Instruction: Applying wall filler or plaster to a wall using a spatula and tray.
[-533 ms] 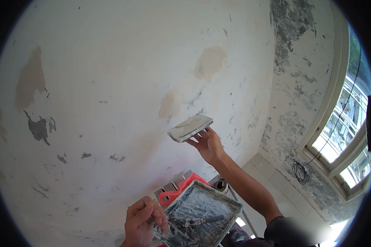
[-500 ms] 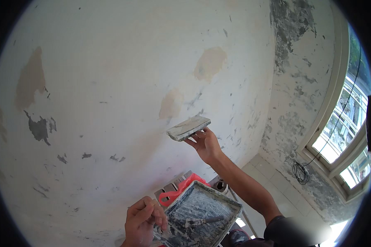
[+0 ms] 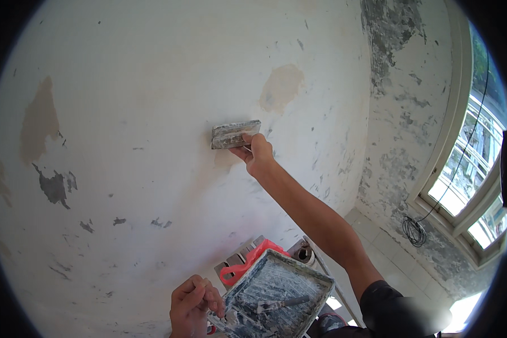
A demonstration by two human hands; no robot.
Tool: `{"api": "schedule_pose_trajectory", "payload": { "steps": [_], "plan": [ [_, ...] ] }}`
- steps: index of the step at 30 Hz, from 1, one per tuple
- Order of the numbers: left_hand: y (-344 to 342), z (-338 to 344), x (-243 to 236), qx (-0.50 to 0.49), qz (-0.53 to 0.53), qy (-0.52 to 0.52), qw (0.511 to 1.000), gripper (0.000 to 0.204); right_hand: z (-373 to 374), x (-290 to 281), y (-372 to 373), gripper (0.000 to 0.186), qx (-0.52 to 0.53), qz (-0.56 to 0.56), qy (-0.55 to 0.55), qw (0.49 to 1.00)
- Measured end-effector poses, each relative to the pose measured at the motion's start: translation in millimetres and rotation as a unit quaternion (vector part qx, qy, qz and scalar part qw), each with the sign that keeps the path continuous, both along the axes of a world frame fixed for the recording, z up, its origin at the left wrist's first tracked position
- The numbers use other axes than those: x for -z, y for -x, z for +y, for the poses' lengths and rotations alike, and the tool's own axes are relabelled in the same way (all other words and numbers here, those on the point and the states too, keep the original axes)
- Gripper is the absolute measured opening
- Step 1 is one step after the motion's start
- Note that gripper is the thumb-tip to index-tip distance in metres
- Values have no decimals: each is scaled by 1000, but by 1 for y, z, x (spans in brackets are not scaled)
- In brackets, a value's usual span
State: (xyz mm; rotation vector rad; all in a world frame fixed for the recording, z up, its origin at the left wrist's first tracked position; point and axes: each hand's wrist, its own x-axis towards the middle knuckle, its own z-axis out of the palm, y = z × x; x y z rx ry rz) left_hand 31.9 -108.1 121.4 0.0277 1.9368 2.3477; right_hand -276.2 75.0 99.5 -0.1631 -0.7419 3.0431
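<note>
My right hand point(image 3: 258, 153) grips a putty-smeared plastering trowel point(image 3: 236, 135), its flat blade up against the white wall point(image 3: 169, 112). The thumb lies on the back of the trowel, with the fingers underneath. A peach-toned patch shows on the wall just below the blade. Lower down, my left hand point(image 3: 194, 304) is closed with curled fingers beside a grey-smeared paint tray point(image 3: 327, 281). Whatever may be in those fingers is hidden. Inside the tray lies a dark-handled scraper or brush point(image 3: 284, 304) coated with putty.
A red plastic bag point(image 3: 245, 267) hangs behind the tray, over what looks like slatted metal steps point(image 3: 231, 262). To the right are a window point(image 3: 462, 158), a coiled black cable point(image 3: 414, 231) and a tiled floor point(image 3: 397, 270). Bare grey and tan patches mark the walls.
My right hand has moved up and left and turned the trowel over, from its broad face showing upward to the blade against the wall. The left hand stays by the tray.
</note>
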Motion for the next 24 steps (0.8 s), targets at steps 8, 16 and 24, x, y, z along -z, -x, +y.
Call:
{"api": "schedule_pose_trajectory", "payload": {
  "steps": [8,16,24],
  "plan": [
    [0,-2,-2,60,4,-21,998,29,77,12,-1,30,113,164,79,977],
    [0,8,-4,59,9,-30,998,28,69,117,11,31,81,-8,-39,996],
    [7,4,3,42,4,-30,999,28,85,26,51,27,106,-39,-102,988]
  ]
}}
